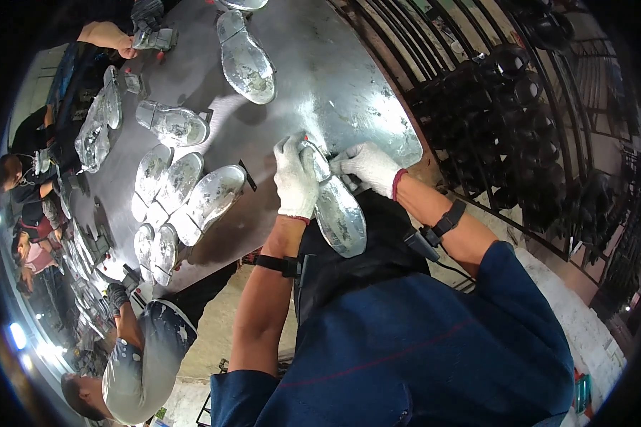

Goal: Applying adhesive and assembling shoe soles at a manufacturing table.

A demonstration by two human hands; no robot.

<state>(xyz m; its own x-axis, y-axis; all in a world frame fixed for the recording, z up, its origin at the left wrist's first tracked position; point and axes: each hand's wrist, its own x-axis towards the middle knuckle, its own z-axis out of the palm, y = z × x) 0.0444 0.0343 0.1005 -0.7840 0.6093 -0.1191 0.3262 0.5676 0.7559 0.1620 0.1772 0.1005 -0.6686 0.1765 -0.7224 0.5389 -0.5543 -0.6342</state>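
Note:
A silver, shoe-sole-shaped piece (340, 217) with a shiny, mottled surface lies at the near edge of the metal table, its broad end toward my body. My left hand (294, 178), in a white knit glove with a red cuff, is closed around the narrow heel end from the left. A small red spot shows by its fingertips. On the other side, my right hand (369, 167), gloved the same way, has its fingers bent together beside the heel end. Something dark sits under these fingers; what they hold is hidden.
More sole-shaped pieces lie on the metal table (299, 67), including a cluster (181, 186) to the left and one piece (248, 67) farther off. Co-workers stand along the left side; one bare hand (107, 35) reaches in at far left. Dark racks (491, 107) line the right.

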